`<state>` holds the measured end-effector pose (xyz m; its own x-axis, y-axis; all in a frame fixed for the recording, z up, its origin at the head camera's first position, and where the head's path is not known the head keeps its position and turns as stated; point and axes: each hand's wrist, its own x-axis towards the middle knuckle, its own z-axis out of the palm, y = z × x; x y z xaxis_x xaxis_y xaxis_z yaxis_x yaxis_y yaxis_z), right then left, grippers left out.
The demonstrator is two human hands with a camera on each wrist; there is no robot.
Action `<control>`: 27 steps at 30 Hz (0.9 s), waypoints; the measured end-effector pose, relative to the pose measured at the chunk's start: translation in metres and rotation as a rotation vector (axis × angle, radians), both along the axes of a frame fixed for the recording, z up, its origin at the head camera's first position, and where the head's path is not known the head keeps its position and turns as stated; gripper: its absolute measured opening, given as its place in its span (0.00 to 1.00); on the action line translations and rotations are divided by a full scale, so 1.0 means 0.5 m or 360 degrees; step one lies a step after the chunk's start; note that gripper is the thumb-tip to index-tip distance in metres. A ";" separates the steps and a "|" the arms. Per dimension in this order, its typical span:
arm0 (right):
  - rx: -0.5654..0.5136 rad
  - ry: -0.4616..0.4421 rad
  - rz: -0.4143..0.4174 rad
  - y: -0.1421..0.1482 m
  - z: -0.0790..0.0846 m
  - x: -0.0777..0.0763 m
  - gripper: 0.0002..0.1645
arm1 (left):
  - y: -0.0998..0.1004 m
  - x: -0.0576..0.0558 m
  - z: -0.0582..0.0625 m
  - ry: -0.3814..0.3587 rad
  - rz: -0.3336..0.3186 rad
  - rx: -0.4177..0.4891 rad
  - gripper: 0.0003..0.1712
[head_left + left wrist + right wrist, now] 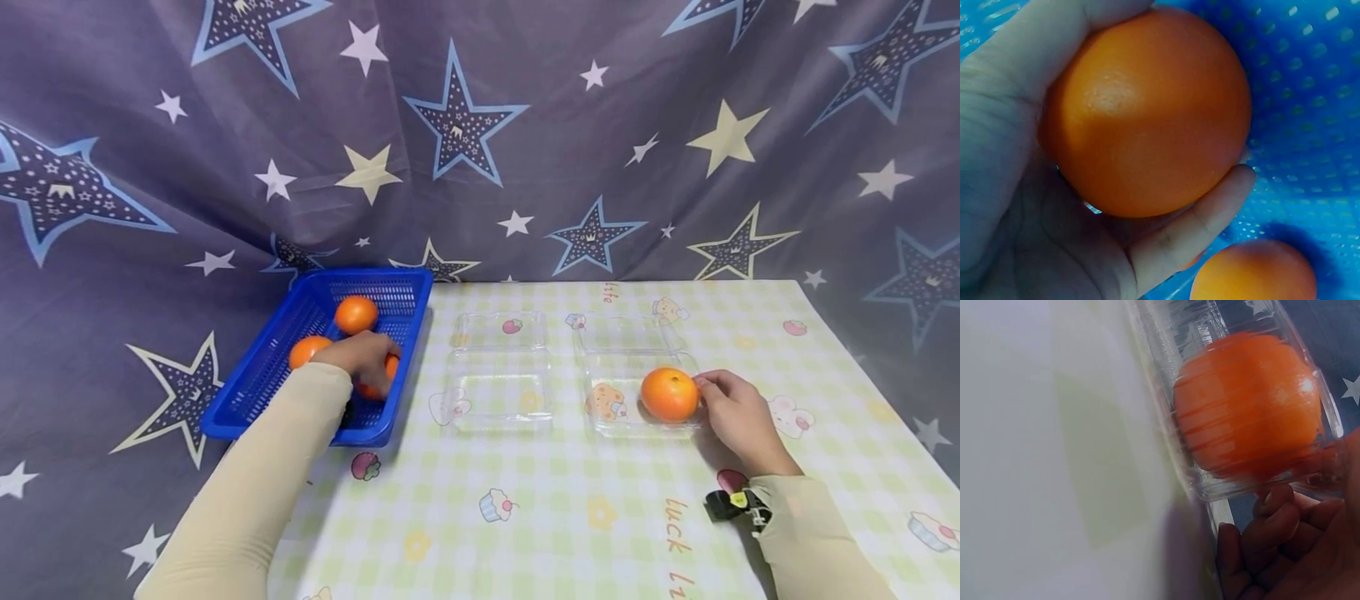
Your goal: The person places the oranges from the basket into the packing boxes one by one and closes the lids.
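My left hand (363, 360) reaches into the blue basket (225, 422) and grips an orange (1154, 112), its thumb and fingers wrapped around the fruit. Two other oranges (356, 315) lie in that basket beside the hand. On the right, another orange (670, 395) sits in the right half of an opened clear plastic container (611, 430). My right hand (738, 421) is at this container's right end, pinching its wall close to the orange. In the right wrist view, curled fingers (1279, 525) lie outside the plastic, and part of the hand is hidden behind the wall.
A second clear container (498, 427), lid folded back, stands between the basket and the right container. A checked cloth (547, 533) covers the table. Behind it hangs a star-patterned curtain (547, 108).
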<state>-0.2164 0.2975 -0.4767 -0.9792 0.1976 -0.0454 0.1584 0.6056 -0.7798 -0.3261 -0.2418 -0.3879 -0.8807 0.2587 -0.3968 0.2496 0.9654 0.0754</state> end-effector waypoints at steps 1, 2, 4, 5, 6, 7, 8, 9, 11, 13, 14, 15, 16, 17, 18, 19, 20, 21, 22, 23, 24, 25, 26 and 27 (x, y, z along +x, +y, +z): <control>0.0003 0.0001 -0.0002 0.000 0.000 0.000 0.30 | 0.001 0.000 0.001 0.0012 -0.0015 -0.0005 0.34; 0.0002 0.0003 -0.0004 0.000 0.000 -0.001 0.30 | 0.002 -0.001 0.003 0.0017 -0.0029 -0.0010 0.34; -0.0003 0.0002 -0.0005 0.000 0.001 -0.001 0.30 | 0.003 -0.001 0.005 0.0018 -0.0055 -0.0023 0.33; -0.0006 -0.0001 -0.0003 0.000 0.001 -0.001 0.30 | 0.003 -0.002 0.006 0.0013 -0.0059 -0.0029 0.34; -0.0011 -0.0005 -0.0003 -0.001 0.001 -0.001 0.30 | 0.003 -0.001 0.007 0.0006 -0.0052 -0.0031 0.34; -0.0013 -0.0009 -0.0003 -0.001 0.001 -0.001 0.30 | 0.002 -0.001 0.008 -0.0007 -0.0046 -0.0029 0.33; -0.0014 -0.0012 -0.0004 -0.001 0.001 -0.001 0.30 | 0.002 0.000 0.009 -0.0017 -0.0038 -0.0030 0.33; -0.0014 -0.0015 -0.0004 -0.002 0.001 -0.001 0.30 | 0.001 0.000 0.010 -0.0023 -0.0032 -0.0025 0.32; -0.0007 -0.0013 -0.0009 -0.002 0.000 -0.002 0.29 | -0.002 0.001 0.013 -0.0032 -0.0025 -0.0015 0.32; -0.0002 -0.0008 -0.0009 -0.002 0.000 -0.002 0.29 | -0.006 0.004 0.018 -0.0036 -0.0001 0.0000 0.32; 0.0002 -0.0003 -0.0006 -0.003 0.000 -0.003 0.29 | -0.009 0.005 0.022 -0.0037 0.0018 0.0006 0.33; 0.0002 0.0000 -0.0004 -0.003 0.000 -0.003 0.29 | -0.012 0.006 0.025 -0.0034 0.0034 0.0012 0.34; 0.0001 0.0001 -0.0001 -0.003 0.000 -0.004 0.29 | -0.014 0.008 0.029 -0.0033 0.0045 0.0020 0.34; 0.0005 0.0004 0.0001 -0.004 -0.001 -0.004 0.29 | -0.016 0.008 0.032 -0.0032 0.0060 0.0027 0.35; 0.0007 0.0005 0.0001 -0.004 -0.001 -0.005 0.29 | -0.017 0.008 0.035 -0.0030 0.0077 0.0038 0.35; 0.0007 0.0004 0.0002 -0.004 -0.001 -0.005 0.30 | -0.019 0.009 0.038 -0.0026 0.0089 0.0045 0.36; 0.0009 0.0003 0.0001 -0.004 -0.001 -0.006 0.30 | -0.019 0.008 0.041 -0.0019 0.0080 0.0050 0.36; 0.0005 -0.0003 0.0001 -0.004 -0.002 -0.006 0.30 | -0.020 0.008 0.043 -0.0010 0.0063 0.0053 0.37; 0.0009 -0.0005 -0.0002 -0.004 -0.002 -0.005 0.30 | -0.020 0.009 0.046 -0.0004 0.0058 0.0053 0.38; 0.0014 -0.0006 -0.0005 -0.004 -0.002 -0.005 0.30 | -0.020 0.010 0.049 0.0001 0.0050 0.0054 0.40; 0.0015 -0.0009 -0.0007 -0.004 -0.003 -0.004 0.30 | -0.019 0.010 0.052 0.0008 0.0046 0.0054 0.41; 0.0015 -0.0011 -0.0008 -0.004 -0.003 -0.004 0.30 | -0.019 0.012 0.055 0.0016 0.0045 0.0050 0.42; 0.0015 -0.0011 -0.0011 -0.004 -0.003 -0.003 0.31 | -0.019 0.013 0.058 0.0023 0.0045 0.0046 0.43; 0.0013 -0.0011 -0.0013 -0.005 -0.003 -0.003 0.31 | -0.019 0.014 0.061 0.0029 0.0052 0.0043 0.43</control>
<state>-0.2179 0.2952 -0.4781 -0.9773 0.2057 -0.0503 0.1683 0.6105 -0.7739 -0.3189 -0.2511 -0.3575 -0.8959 0.2401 -0.3739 0.2196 0.9707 0.0972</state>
